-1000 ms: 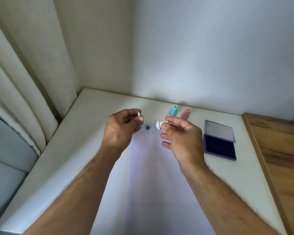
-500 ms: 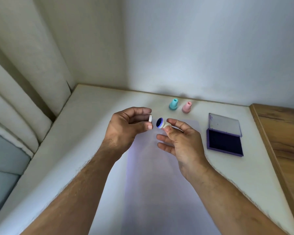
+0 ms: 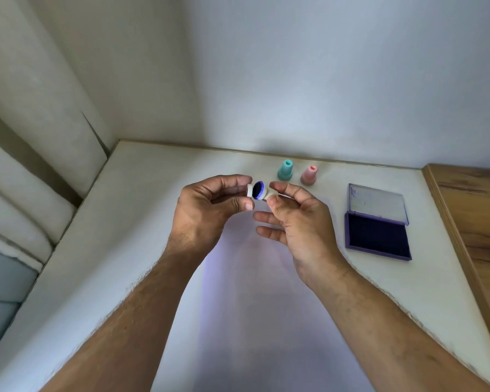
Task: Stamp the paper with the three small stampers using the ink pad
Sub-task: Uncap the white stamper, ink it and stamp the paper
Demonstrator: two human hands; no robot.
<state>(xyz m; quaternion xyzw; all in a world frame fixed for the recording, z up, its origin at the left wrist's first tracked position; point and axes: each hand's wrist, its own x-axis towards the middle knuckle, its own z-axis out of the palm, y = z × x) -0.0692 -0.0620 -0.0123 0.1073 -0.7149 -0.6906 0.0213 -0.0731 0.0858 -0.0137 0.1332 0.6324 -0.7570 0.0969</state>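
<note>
White stamper [image 3: 262,192] held above the paper [image 3: 255,306], its blue inked face showing, with its cap [image 3: 249,190] right against it.

My right hand [image 3: 297,222] pinches the stamper body between thumb and forefinger, the other fingers loose; my left hand [image 3: 207,213] pinches the small white cap at the stamper's face. I can't tell whether the cap is seated or only touching. I judge this as the capping step for the first stamper, which calls for lining up the cap squarely and pressing it home. The teal stamper [image 3: 285,171] and pink stamper [image 3: 309,175] stand upright at the back of the table [image 3: 142,222], untouched, so I'd expect one of them to go next to the open ink pad [image 3: 378,234] at my right.
</note>
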